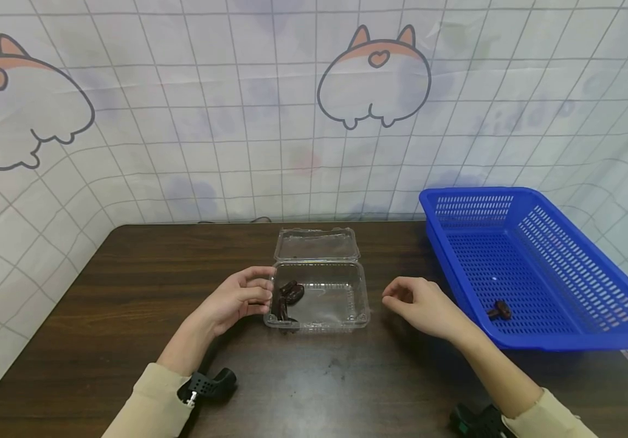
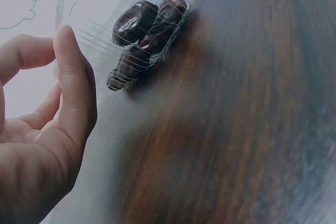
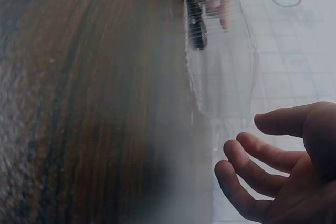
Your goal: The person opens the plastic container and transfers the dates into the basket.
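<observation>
A clear plastic clamshell box [image 1: 335, 304] stands on the table with its lid [image 1: 318, 244] folded back. Several dark brown, glossy dates [image 1: 294, 293] lie along its left side; they show through the ribbed wall in the left wrist view as dates [image 2: 135, 23]. My left hand [image 1: 237, 298] is at the box's left wall, its fingertips at the rim and fingers gently bent. To the right of the box, a short gap away, my right hand [image 1: 423, 304] hovers with fingers loosely curled and nothing held. In the right wrist view its fingertips [image 3: 236, 153] stand apart from the thumb.
A blue plastic basket [image 1: 510, 340] with slotted walls stands on the right of the table, close to my right forearm. Some dates [image 1: 501, 309] lie in its near left corner. Behind the brown wooden table [image 1: 144, 292] hangs a white gridded cloth [image 1: 270, 121] with cartoon drawings.
</observation>
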Action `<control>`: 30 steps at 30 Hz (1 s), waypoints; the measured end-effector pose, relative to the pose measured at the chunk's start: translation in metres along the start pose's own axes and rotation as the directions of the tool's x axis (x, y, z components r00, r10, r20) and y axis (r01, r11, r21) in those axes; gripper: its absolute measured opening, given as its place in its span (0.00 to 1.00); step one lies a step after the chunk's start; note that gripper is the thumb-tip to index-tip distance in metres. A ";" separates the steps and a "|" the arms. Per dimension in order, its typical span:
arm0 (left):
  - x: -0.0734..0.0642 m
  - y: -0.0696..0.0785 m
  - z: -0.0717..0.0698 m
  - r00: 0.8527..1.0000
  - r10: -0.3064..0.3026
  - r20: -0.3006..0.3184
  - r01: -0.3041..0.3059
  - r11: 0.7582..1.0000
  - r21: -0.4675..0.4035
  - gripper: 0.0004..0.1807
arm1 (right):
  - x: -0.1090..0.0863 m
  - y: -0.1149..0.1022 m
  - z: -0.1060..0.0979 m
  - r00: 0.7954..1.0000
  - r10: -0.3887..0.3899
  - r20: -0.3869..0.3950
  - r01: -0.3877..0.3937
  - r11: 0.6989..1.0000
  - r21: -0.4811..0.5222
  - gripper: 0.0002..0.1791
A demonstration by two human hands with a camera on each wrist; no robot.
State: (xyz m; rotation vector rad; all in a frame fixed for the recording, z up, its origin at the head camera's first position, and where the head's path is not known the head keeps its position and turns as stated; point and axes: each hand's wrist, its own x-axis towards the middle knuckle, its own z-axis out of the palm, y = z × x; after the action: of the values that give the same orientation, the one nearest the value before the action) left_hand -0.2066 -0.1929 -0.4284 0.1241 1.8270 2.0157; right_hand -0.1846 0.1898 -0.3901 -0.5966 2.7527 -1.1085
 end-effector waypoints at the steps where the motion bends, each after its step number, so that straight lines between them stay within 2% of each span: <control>1: 0.000 0.000 0.000 1.000 0.000 0.000 0.000 1.000 0.000 0.31 | 0.001 0.001 0.000 1.000 0.002 0.004 -0.002 1.000 0.004 0.09; 8: 0.000 0.000 0.000 1.000 0.003 0.002 -0.003 1.000 0.001 0.31 | 0.005 0.008 0.004 1.000 0.020 0.020 -0.020 1.000 0.019 0.10; 15: 0.001 0.000 0.000 1.000 0.011 0.008 -0.011 1.000 0.009 0.31 | 0.003 0.005 0.006 0.999 0.041 -0.005 -0.041 0.999 -0.021 0.08; 22: 0.001 0.000 0.000 1.000 0.014 0.005 -0.014 1.000 0.012 0.31 | 0.004 -0.002 0.006 0.999 0.012 -0.035 -0.014 0.998 -0.055 0.07; 26: 0.001 -0.001 0.000 1.000 0.014 0.001 -0.014 1.000 0.009 0.31 | 0.002 -0.004 0.006 0.999 0.011 -0.034 -0.015 0.993 -0.120 0.07; 30: 0.001 -0.002 -0.001 1.000 0.016 0.001 -0.016 1.000 0.008 0.31 | -0.002 -0.004 0.007 1.000 0.010 0.002 -0.010 0.979 -0.203 0.11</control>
State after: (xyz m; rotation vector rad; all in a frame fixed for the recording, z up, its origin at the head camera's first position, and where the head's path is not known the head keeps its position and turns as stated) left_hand -0.2073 -0.1932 -0.4309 0.1423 1.8391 2.0189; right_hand -0.1799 0.1837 -0.3927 -0.6055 2.8848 -0.8283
